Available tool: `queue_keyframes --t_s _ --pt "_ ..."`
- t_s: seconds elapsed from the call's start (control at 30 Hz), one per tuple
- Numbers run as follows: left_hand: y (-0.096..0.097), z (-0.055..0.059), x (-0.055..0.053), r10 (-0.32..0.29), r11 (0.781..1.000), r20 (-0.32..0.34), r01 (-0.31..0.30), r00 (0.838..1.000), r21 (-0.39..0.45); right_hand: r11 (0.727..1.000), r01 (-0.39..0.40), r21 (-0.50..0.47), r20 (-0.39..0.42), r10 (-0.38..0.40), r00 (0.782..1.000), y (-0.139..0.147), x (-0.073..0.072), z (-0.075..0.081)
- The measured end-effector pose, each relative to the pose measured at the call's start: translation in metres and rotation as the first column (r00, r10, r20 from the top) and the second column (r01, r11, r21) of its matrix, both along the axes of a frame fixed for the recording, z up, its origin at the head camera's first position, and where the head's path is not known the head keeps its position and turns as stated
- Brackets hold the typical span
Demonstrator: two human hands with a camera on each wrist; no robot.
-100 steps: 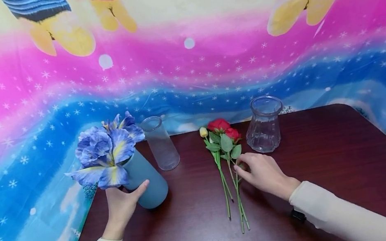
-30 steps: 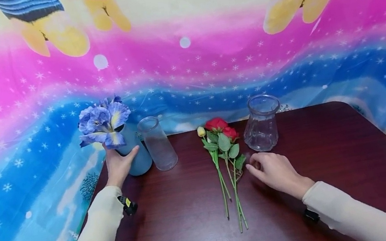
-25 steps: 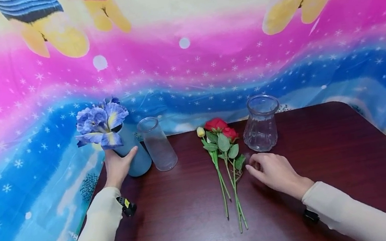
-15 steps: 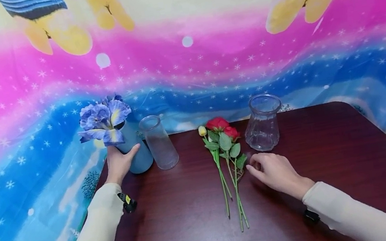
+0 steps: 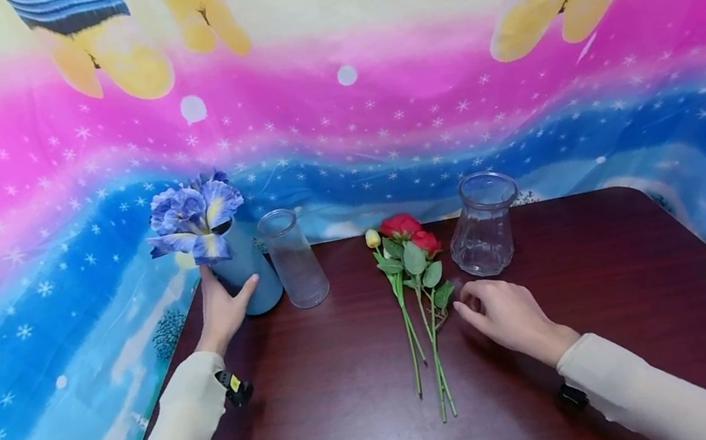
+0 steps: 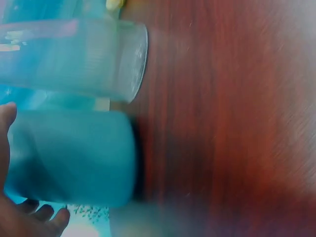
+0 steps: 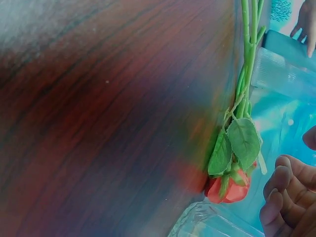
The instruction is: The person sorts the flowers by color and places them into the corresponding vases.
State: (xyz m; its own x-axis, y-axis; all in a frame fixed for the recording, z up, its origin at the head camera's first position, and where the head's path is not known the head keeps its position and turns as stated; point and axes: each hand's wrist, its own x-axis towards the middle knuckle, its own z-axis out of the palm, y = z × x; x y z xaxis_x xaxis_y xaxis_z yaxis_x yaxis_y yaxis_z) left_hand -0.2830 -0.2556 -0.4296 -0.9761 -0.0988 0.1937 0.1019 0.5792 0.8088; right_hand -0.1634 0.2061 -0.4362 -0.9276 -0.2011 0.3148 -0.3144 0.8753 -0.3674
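Observation:
A blue-grey vase with blue-purple iris flowers in it stands upright at the back left. My left hand is around its near left side, thumb and fingers spread; in the left wrist view a small gap shows between the fingertips and the vase. My right hand rests over the table with loosely curled fingers and holds nothing. Just left of it lie red roses with green leaves and long stems, and a yellow tulip beside them.
A tall clear glass vase stands close to the right of the blue-grey vase. Behind my right hand is a wider clear glass vase. All stand on the dark wooden table, near its back edge against a printed cloth.
The blue-grey vase, tilted in my left hand at first, has moved to the back and stands upright. Just now the left hand drew slightly back. My right hand moved away from the roses.

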Motion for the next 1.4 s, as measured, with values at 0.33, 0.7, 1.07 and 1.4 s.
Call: queue_keyframes --t_s 0.33,0.7,1.07,1.4 --pt "0.011 -0.007 0.030 0.114 0.992 -0.115 -0.108 0.987 0.061 0.996 0.001 -0.086 0.086 0.006 0.996 -0.007 0.002 0.007" --pt "0.032 -0.008 0.052 0.208 0.978 -0.164 -0.203 0.964 0.051 0.996 -0.030 -0.085 0.076 0.036 0.996 -0.018 0.001 0.015" --pt "0.060 -0.006 0.057 0.097 0.993 -0.180 -0.084 0.979 0.080 0.995 -0.059 -0.083 0.060 0.064 0.996 -0.028 -0.004 0.014" --pt "0.087 0.002 0.047 -0.023 0.996 -0.150 0.036 0.988 0.086 0.995 -0.072 -0.070 0.049 0.075 0.996 -0.036 -0.008 0.013"
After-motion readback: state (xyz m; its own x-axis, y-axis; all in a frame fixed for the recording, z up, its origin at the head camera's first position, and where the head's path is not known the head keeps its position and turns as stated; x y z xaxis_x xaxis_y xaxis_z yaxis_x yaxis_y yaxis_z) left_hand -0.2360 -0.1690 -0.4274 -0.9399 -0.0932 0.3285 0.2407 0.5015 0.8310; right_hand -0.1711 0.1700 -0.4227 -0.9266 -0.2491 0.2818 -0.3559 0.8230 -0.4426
